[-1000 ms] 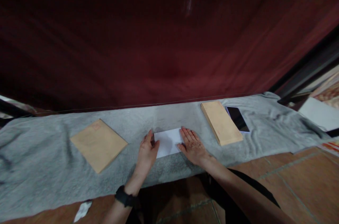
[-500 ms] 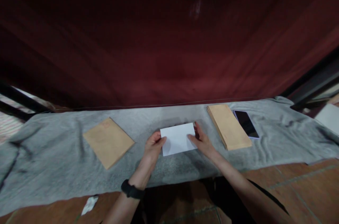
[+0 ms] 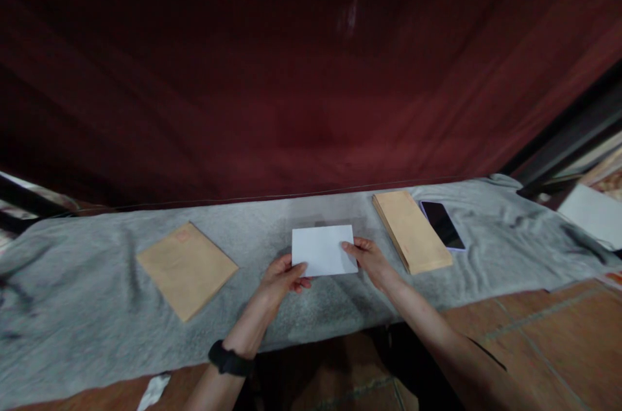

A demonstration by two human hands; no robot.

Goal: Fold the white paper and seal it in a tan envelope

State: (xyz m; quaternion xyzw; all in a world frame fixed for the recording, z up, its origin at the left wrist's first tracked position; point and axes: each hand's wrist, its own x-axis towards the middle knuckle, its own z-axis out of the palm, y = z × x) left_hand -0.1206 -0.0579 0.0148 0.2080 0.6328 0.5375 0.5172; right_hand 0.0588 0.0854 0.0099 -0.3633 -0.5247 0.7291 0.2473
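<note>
Between my hands is a white sheet of paper (image 3: 323,251), perhaps folded, held above the grey cloth. My left hand (image 3: 282,279) grips its lower left corner, thumb on top and fingers underneath. At the right edge, my right hand (image 3: 369,258) pinches it, the thumb lying on the upper face. A brown envelope (image 3: 187,271) with a faint red mark lies turned at an angle to the left. Close to my right hand rests a stack of brown envelopes (image 3: 413,229).
A phone (image 3: 442,225) lies beside the stack. Grey cloth (image 3: 97,281) covers the long surface, and a dark red curtain-like sheet (image 3: 301,106) hangs behind it. White paper (image 3: 593,213) shows at far right. A white scrap (image 3: 154,391) is on the tiled floor (image 3: 544,340).
The paper has levelled out. My left hand has slid to its lower corner, with fingers now showing beneath. The whole view has shifted slightly.
</note>
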